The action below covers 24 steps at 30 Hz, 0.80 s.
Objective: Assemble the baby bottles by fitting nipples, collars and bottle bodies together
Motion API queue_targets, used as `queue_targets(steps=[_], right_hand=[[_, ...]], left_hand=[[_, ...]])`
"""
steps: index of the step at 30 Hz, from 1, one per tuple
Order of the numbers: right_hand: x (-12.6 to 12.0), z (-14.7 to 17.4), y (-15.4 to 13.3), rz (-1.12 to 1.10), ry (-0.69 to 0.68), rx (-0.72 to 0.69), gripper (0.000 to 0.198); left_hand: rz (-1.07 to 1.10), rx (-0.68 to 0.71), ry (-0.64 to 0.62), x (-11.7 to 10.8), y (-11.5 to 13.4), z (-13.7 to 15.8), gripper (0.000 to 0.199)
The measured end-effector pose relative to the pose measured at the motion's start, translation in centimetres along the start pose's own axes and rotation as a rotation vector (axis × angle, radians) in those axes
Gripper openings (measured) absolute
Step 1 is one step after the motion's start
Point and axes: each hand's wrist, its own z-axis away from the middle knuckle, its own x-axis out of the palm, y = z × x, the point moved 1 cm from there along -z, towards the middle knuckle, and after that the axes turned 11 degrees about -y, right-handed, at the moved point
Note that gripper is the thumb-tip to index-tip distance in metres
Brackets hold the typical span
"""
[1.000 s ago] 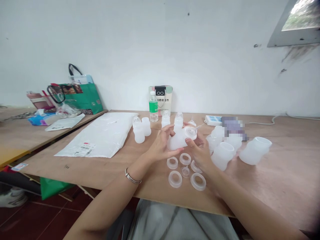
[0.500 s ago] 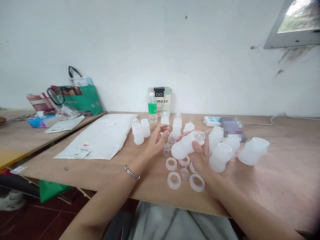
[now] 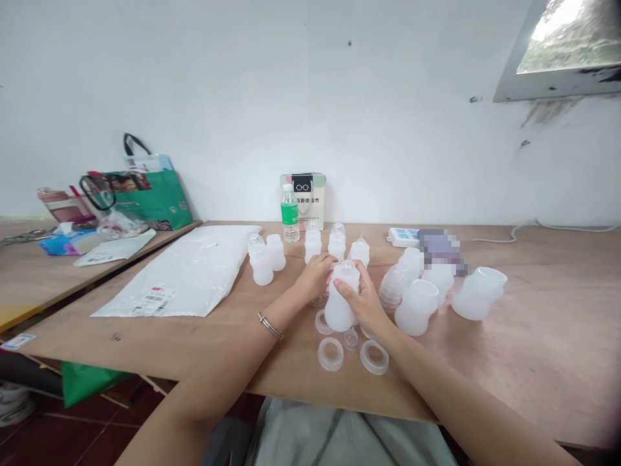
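Observation:
Above the table edge, my right hand (image 3: pixel 365 299) is wrapped round a frosted white baby bottle (image 3: pixel 340 309), its clear nipple end up and tilted away from me. My left hand (image 3: pixel 317 277) is closed against the upper left side of the same bottle; its fingertips are partly hidden there. Below the hands lie several translucent rings, among them a collar ring (image 3: pixel 330 354) and another ring (image 3: pixel 374 357), with a clear nipple (image 3: pixel 350 338) between them. Open bottle bodies, one of them a wide bottle (image 3: pixel 421 307), stand to the right of my right hand.
Bottles with tops, including one bottle (image 3: pixel 262 262), stand beyond and left of my hands. A water bottle (image 3: pixel 290 217) and a paper bag (image 3: pixel 313 197) are at the wall. A white plastic mailer (image 3: pixel 189 275) lies left; a white power strip (image 3: pixel 403 237) sits at the back right.
My left hand has come from open beside the bottle to closed against its top. The bottle has swung from lying sideways to more upright, nipple end up, in my right hand.

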Motion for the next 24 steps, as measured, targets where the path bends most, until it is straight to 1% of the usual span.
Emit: queue_targets(steps=[3, 6, 8, 10, 11, 13, 15, 17, 20, 22, 24], right_hand=[[0.0, 0.0, 0.2, 0.023, -0.01, 0.007, 0.035], [0.0, 0.1, 0.2, 0.013, -0.005, 0.019, 0.034], [0.1, 0.0, 0.1, 0.002, 0.008, 0.008, 0.033], [0.2, 0.0, -0.1, -0.014, 0.023, 0.008, 0.033], [0.2, -0.1, -0.1, -0.028, 0.026, 0.021, 0.033], [0.3, -0.1, -0.2, -0.06, 0.017, 0.06, 0.034], [0.4, -0.2, -0.2, -0.07, -0.004, 0.099, 0.034], [0.4, -0.2, -0.1, -0.057, -0.022, 0.129, 0.033], [0.3, -0.2, 0.2, -0.041, -0.05, 0.147, 0.028], [0.3, -0.1, 0.3, -0.032, -0.07, 0.147, 0.026], [0.3, -0.1, 0.2, -0.022, -0.083, 0.152, 0.027]], left_hand=[[-0.042, -0.067, -0.006, -1.6, 0.8, -0.1, 0.017], [-0.05, -0.119, 0.059, -4.4, 2.1, -0.5, 0.023], [0.056, -0.149, 0.155, -6.2, 3.1, -0.6, 0.023], [0.254, -0.161, 0.26, -7.4, 4.1, -0.4, 0.023], [0.358, -0.16, 0.306, -7.7, 4.5, -0.2, 0.024], [0.52, -0.142, 0.352, -7.6, 5.2, 0.4, 0.026], [0.57, -0.102, 0.36, -7.0, 5.8, 0.9, 0.028], [0.538, -0.046, 0.352, -6.2, 6.5, 1.3, 0.028], [0.42, 0.041, 0.281, -5.4, 7.3, 1.6, 0.026], [0.35, 0.076, 0.244, -5.1, 7.7, 1.6, 0.025], [0.306, 0.086, 0.246, -5.1, 7.8, 1.7, 0.024]])
